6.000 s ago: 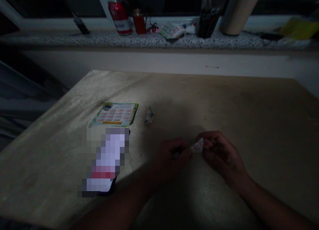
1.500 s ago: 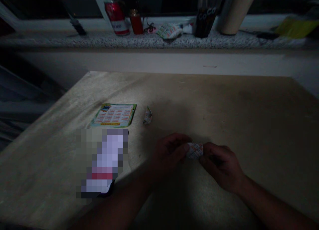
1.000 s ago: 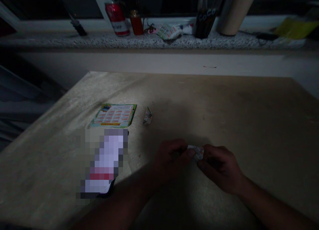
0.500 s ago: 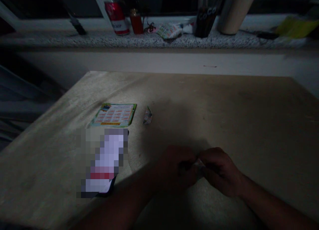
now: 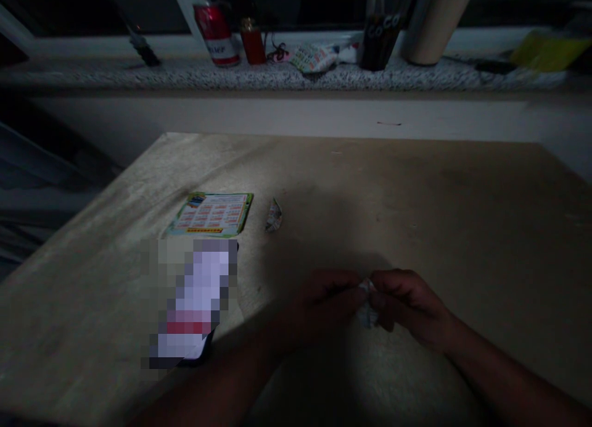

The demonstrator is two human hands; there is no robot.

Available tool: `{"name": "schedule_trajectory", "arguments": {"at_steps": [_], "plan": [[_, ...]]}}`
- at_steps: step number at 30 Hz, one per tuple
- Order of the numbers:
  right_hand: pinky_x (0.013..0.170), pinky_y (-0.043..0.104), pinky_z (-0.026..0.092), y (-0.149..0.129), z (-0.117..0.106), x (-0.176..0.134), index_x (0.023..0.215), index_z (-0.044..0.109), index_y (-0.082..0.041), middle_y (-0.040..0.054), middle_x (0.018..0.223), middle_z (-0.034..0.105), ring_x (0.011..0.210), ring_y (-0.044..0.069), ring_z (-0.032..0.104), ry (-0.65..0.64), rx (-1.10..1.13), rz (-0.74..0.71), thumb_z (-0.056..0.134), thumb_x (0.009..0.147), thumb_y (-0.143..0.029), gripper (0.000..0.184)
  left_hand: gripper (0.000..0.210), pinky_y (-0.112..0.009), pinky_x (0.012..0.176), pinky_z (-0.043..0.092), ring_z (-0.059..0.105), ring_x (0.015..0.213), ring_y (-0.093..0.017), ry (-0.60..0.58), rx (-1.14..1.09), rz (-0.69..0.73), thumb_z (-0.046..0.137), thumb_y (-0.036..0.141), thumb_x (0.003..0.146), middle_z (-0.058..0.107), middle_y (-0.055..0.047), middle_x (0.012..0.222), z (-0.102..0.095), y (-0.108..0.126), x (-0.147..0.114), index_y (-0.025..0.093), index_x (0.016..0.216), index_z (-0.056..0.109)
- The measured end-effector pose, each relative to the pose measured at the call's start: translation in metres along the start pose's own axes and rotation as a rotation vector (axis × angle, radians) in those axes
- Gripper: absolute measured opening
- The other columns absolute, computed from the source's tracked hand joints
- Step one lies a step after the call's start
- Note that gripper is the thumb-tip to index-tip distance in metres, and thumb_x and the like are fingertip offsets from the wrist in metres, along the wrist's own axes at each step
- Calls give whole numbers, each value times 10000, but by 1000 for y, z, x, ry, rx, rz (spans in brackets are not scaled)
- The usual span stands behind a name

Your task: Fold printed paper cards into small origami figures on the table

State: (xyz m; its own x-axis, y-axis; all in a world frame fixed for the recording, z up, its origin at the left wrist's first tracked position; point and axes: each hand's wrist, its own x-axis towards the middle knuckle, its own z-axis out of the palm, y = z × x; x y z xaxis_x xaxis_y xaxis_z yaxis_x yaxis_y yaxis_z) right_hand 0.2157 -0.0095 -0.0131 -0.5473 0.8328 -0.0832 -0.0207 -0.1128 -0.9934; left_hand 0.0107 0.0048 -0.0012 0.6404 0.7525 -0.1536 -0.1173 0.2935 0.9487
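Between my two hands is a small folded piece of printed paper (image 5: 368,313), pale and dimly lit. My left hand (image 5: 326,300) pinches its left side with thumb and fingers. From the other side my right hand (image 5: 407,303) grips it, thumb pressed on the near face. Both hands are just above the table, at lower centre right. The paper's lower part shows below the thumbs; the rest is covered by fingers. A second small folded paper piece (image 5: 274,215) lies on the table farther off to the left.
A stack of printed sheets (image 5: 213,214) lies left on the table (image 5: 439,198), with a blurred-out phone (image 5: 198,297) nearer me. Along the granite sill (image 5: 176,75) stand a red can (image 5: 217,35), an orange-red bottle (image 5: 253,44), a crumpled wrapper (image 5: 314,58) and a dark cup (image 5: 380,38).
My hands have turned the paper and shifted their fingers on it, so more of its printed face shows below the thumbs. Things on the table and sill stay put.
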Motion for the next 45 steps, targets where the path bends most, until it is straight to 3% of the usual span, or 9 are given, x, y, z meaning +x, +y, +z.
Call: {"name": "schedule_trajectory", "arguments": {"at_steps": [9, 15, 22, 28, 31, 37, 41, 45], "plan": [[439, 190, 346, 0, 6, 2, 787, 665, -165, -32, 596, 491, 498, 79, 397, 49, 52, -136, 652, 952, -434, 316, 431, -211, 502, 355, 502, 500, -81, 41, -360, -225, 861, 520, 694, 601, -2, 593, 1, -1, 5, 125, 708, 688], [508, 220, 451, -1, 8, 5, 792, 707, -159, 13, 640, 627, 541, 103, 539, 81, -102, -333, 665, 954, -371, 270, 499, -205, 381, 368, 438, 330, -72, -85, -463, -397, 881, 572, 631, 542, 38, 422, 0, -6, 6, 136, 608, 639], [413, 204, 375, 4, 9, 8, 654, 656, -170, -39, 528, 536, 447, 83, 450, 179, -72, -277, 821, 802, -441, 350, 515, -243, 357, 437, 478, 281, -115, -322, -629, -484, 856, 586, 657, 544, 21, 378, 3, -15, 3, 132, 566, 630], [397, 197, 364, 5, 9, 9, 584, 611, -169, -36, 528, 535, 460, 86, 447, 209, -70, -206, 874, 673, -556, 477, 495, -241, 344, 414, 496, 292, -132, -341, -644, -534, 845, 583, 670, 572, 9, 409, 2, -17, 2, 129, 626, 655], [414, 195, 394, 2, 8, 9, 648, 618, -172, -33, 566, 543, 478, 89, 476, 239, -75, -184, 846, 745, -510, 419, 498, -242, 358, 426, 510, 318, -128, -275, -590, -494, 848, 586, 661, 561, 19, 425, 1, -12, 4, 132, 637, 645], [471, 214, 439, 2, 9, 9, 818, 679, -181, -14, 628, 584, 535, 105, 519, 253, -44, -217, 767, 852, -472, 305, 461, -191, 364, 317, 431, 367, -67, -3, -318, -313, 830, 564, 691, 514, 53, 459, -1, 4, 8, 153, 637, 628], [448, 206, 359, 4, 9, 8, 759, 663, -165, -30, 599, 512, 514, 87, 440, 237, -42, -208, 745, 874, -463, 330, 448, -194, 398, 252, 353, 399, -54, 50, -185, -208, 786, 533, 748, 450, 60, 449, -4, 8, 7, 154, 597, 600], [456, 185, 374, 3, 10, 6, 720, 578, -177, -32, 600, 550, 502, 74, 474, 236, 70, -128, 756, 882, -386, 320, 437, -209, 424, 242, 352, 429, -61, 83, -105, -132, 732, 518, 798, 452, 50, 480, -6, 4, 8, 146, 610, 600]]}}
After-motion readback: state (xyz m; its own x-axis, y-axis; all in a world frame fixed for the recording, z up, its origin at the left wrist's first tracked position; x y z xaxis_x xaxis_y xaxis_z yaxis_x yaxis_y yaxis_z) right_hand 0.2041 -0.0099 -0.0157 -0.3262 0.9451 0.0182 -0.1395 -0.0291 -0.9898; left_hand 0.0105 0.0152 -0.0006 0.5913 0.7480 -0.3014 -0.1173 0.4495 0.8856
